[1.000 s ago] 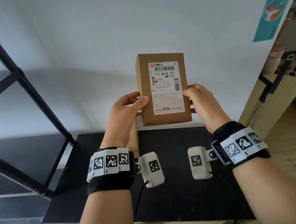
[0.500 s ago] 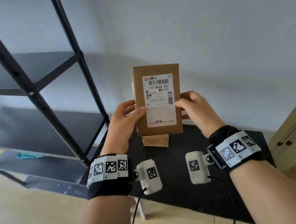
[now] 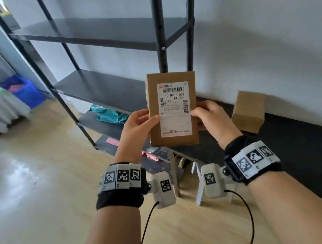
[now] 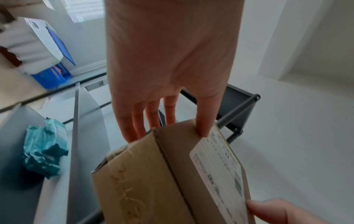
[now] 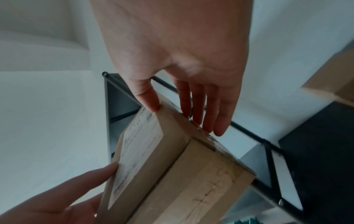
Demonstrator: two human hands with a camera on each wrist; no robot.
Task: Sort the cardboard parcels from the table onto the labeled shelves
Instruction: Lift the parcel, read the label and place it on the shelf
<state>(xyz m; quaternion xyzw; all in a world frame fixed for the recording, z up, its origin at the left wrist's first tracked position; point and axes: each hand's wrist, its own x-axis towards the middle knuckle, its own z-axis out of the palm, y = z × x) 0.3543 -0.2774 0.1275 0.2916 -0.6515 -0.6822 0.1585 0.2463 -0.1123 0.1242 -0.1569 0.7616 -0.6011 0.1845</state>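
Both hands, left (image 3: 137, 125) and right (image 3: 210, 117), pinch the parcel (image 3: 173, 109) upright by its side edges, label facing the person, likely for reading, just right of the shelves (image 3: 105, 34).

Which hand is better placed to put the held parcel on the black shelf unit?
Probably the left hand: the shelf unit stands on the left side of the parcel, nearer that hand. The right hand holds the side facing the table.
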